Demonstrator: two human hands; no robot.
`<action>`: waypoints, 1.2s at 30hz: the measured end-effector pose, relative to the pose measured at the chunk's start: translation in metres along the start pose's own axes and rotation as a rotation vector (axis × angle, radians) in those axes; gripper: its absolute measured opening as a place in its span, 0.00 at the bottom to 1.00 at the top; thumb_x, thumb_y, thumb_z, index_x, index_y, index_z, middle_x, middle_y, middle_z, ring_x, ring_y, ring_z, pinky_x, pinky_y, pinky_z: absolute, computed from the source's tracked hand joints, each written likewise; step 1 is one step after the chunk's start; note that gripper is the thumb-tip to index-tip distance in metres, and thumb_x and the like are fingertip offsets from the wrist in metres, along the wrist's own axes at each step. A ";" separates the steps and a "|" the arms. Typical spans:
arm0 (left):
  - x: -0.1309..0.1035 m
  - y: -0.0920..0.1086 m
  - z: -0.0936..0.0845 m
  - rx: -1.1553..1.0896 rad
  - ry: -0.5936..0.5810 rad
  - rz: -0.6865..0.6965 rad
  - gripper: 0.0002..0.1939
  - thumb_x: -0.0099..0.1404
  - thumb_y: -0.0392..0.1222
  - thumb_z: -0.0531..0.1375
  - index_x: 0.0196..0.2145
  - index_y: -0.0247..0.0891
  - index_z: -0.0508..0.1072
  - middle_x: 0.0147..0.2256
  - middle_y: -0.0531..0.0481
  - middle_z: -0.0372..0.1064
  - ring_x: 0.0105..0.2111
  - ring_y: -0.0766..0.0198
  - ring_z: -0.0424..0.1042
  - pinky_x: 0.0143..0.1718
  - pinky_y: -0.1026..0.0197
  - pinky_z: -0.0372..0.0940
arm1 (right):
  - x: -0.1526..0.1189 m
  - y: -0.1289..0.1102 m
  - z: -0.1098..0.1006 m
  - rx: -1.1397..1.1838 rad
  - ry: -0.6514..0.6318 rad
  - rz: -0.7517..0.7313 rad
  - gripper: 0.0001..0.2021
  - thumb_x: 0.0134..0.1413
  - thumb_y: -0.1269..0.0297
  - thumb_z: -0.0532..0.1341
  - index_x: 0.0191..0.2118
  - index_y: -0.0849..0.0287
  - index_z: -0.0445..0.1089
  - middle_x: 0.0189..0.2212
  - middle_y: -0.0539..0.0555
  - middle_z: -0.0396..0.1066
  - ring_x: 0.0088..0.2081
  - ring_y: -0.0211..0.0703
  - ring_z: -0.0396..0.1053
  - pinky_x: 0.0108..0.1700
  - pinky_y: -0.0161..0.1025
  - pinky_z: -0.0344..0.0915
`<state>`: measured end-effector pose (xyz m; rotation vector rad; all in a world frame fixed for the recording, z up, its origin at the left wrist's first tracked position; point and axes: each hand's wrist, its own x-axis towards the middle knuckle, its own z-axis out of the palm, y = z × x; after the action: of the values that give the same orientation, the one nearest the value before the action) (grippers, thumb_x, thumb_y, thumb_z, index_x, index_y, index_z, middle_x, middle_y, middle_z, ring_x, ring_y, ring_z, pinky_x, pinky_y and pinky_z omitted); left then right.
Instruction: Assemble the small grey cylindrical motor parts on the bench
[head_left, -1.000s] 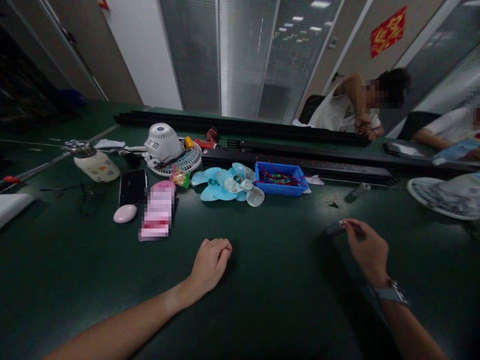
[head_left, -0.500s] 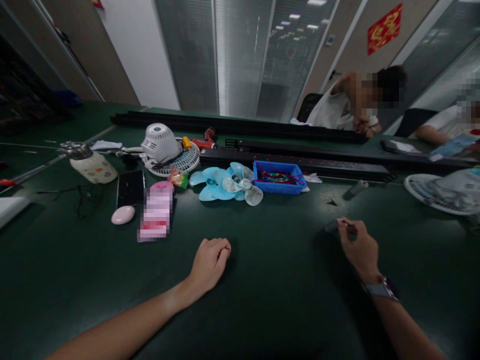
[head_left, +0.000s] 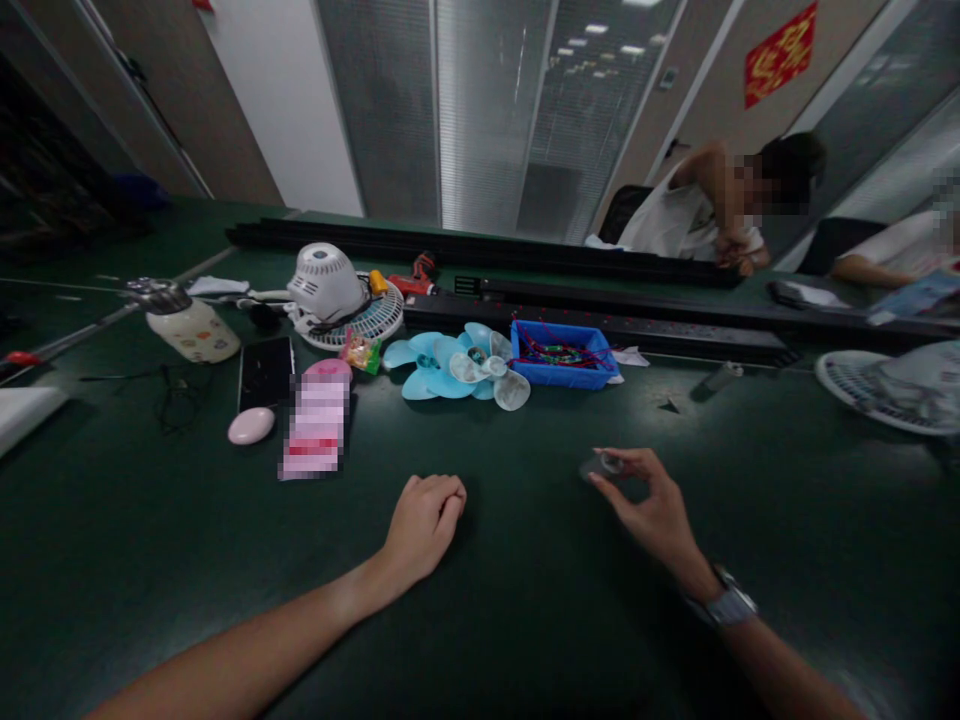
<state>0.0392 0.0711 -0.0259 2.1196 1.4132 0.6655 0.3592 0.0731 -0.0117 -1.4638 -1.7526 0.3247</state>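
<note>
My right hand pinches a small grey, see-through-looking cylinder by its shiny end, between thumb and fingertips, just over the dark green table. Motion blur hides what kind of thing it is. A similar small cylinder with a metallic end lies farther back to the right, near a small dark pointed piece. My left hand rests on the tabletop with its fingers curled in, and nothing shows in it. Beyond the hands lie blue fan blades and a blue bin of wires.
At the left are a bottle, a phone, a pink oval object and a pink packet. A white fan and a red drill stand behind. Black rails cross the back. Two people sit opposite.
My right hand has moved left across the table with the small cylinder in its fingers. My left hand stays in place. The view has shifted slightly.
</note>
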 end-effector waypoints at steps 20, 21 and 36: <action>-0.008 0.006 0.000 -0.023 -0.049 0.360 0.26 0.71 0.42 0.54 0.64 0.57 0.58 0.62 0.45 0.51 0.59 0.50 0.53 0.57 0.45 0.59 | -0.017 -0.062 0.069 0.262 -0.347 -0.136 0.21 0.55 0.64 0.65 0.54 0.52 0.64 0.51 0.56 0.71 0.51 0.47 0.71 0.52 0.47 0.69; -0.008 0.006 0.001 -0.030 -0.048 0.359 0.25 0.71 0.42 0.54 0.64 0.57 0.58 0.62 0.45 0.50 0.59 0.50 0.53 0.57 0.46 0.59 | -0.017 -0.061 0.070 0.249 -0.346 -0.143 0.21 0.55 0.64 0.65 0.55 0.52 0.64 0.51 0.55 0.71 0.51 0.47 0.71 0.52 0.47 0.69; -0.006 0.017 0.001 -0.273 0.015 0.216 0.08 0.67 0.45 0.60 0.41 0.47 0.78 0.47 0.46 0.66 0.51 0.55 0.60 0.52 0.51 0.59 | -0.020 -0.066 0.072 0.151 -0.405 -0.382 0.19 0.55 0.55 0.66 0.51 0.53 0.68 0.41 0.53 0.77 0.38 0.44 0.74 0.42 0.43 0.69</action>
<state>0.0495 0.0597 -0.0168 2.0649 1.0411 0.9039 0.2613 0.0567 -0.0228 -0.9723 -2.2284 0.5645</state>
